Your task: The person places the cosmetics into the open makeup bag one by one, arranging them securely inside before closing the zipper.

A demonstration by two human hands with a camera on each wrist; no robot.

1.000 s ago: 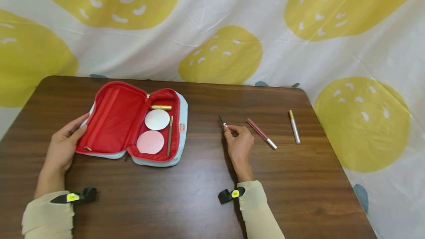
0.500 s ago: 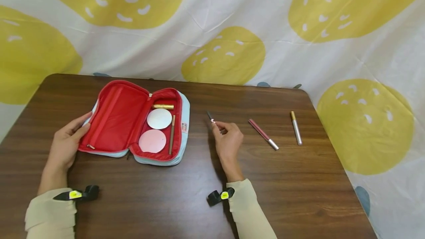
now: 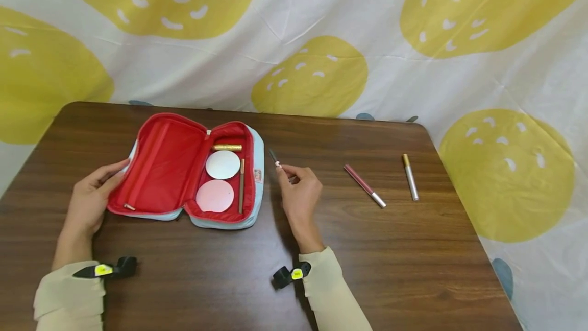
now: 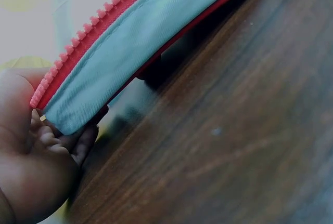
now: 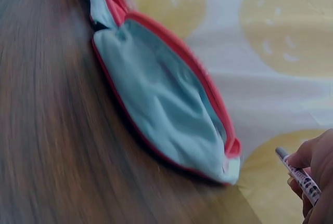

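A light-blue pouch with a red lining (image 3: 158,167) lies unzipped and spread on the table. My left hand (image 3: 89,195) grips the outer edge of its lid side, thumb on the lining; the left wrist view shows the fingers under the blue edge (image 4: 99,73). In the filled half lie a white disc (image 3: 222,164), a pink disc (image 3: 215,196), a gold tube (image 3: 227,147) and a thin brown pencil (image 3: 241,186). Just right of the pouch, my right hand (image 3: 300,193) pinches a slim cosmetic pen (image 5: 301,176) with a grey end and a patterned barrel.
Farther right on the brown table (image 3: 390,259) lie a pink tube with a silver end (image 3: 365,186) and a silver tube with a gold cap (image 3: 411,178). A white curtain with yellow fruit shapes (image 3: 310,75) hangs behind the table's back edge.
My right hand has moved left with the cosmetic pen, coming near the pouch's right side. The left hand keeps its hold on the lid, which has hardly moved.
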